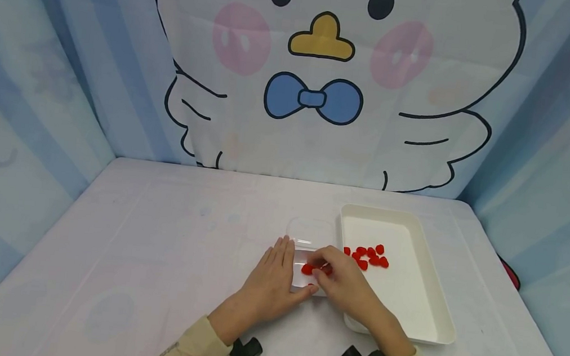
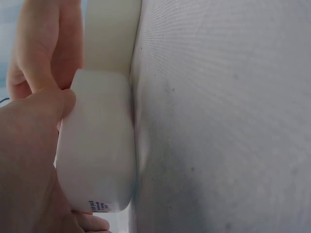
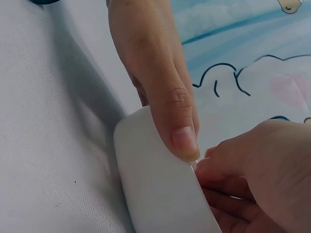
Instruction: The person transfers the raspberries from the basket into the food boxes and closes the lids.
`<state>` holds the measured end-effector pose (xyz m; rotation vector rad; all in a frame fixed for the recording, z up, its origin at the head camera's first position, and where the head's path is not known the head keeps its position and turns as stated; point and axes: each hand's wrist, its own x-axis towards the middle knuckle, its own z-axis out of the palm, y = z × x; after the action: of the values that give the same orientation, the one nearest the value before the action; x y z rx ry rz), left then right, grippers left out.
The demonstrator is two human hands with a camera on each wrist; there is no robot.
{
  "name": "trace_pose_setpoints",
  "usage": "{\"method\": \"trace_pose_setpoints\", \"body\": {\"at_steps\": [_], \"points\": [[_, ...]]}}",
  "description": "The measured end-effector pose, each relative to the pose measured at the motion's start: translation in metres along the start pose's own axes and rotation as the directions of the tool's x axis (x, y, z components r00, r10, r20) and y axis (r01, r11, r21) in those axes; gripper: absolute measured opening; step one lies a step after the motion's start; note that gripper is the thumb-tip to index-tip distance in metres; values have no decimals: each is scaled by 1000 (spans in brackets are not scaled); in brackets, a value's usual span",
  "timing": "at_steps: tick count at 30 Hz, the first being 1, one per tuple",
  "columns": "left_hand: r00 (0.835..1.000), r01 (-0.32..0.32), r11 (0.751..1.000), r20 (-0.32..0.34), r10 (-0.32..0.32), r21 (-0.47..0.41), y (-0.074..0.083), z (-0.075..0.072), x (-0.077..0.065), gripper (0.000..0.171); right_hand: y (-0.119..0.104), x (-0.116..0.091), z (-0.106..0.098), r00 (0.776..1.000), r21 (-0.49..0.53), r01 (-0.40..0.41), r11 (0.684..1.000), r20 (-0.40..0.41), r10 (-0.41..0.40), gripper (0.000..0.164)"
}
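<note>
While the left hand braces the box, fingers straight, thumb on near rim, the right hand bends over red pieces inside; can't tell if it's pinching any. Others sit in the tray, right.

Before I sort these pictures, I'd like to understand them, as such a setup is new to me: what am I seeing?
There's no machine here, just a person's two bare hands. The wide picture comes from a camera worn on the head, looking forward and down; the other two come from cameras on each wrist.

On the table is a white tray with small red pieces. To its left stands a small white box, with more red pieces inside. The left hand rests against the box, thumb on its rim. The right hand reaches into it; whether its fingers pinch a piece isn't clear.
</note>
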<state>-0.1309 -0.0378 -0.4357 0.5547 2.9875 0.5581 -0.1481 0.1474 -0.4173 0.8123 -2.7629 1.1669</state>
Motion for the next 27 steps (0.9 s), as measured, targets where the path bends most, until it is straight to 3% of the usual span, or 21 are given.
{"method": "trace_pose_setpoints", "body": {"at_steps": [10, 18, 27], "points": [[1000, 7, 1000, 0, -7, -3, 1, 0, 0, 102, -2, -2, -9, 997, 18, -21, 1000, -79, 22, 21], [1000, 12, 1000, 9, -12, 17, 2, -1, 1, 102, 7, -1, -25, 985, -46, -33, 998, -170, 25, 20], [997, 49, 999, 56, -48, -18, 2, -3, 0, 102, 19, -5, -45, 963, -51, -121, 991, -248, 105, 18]]}}
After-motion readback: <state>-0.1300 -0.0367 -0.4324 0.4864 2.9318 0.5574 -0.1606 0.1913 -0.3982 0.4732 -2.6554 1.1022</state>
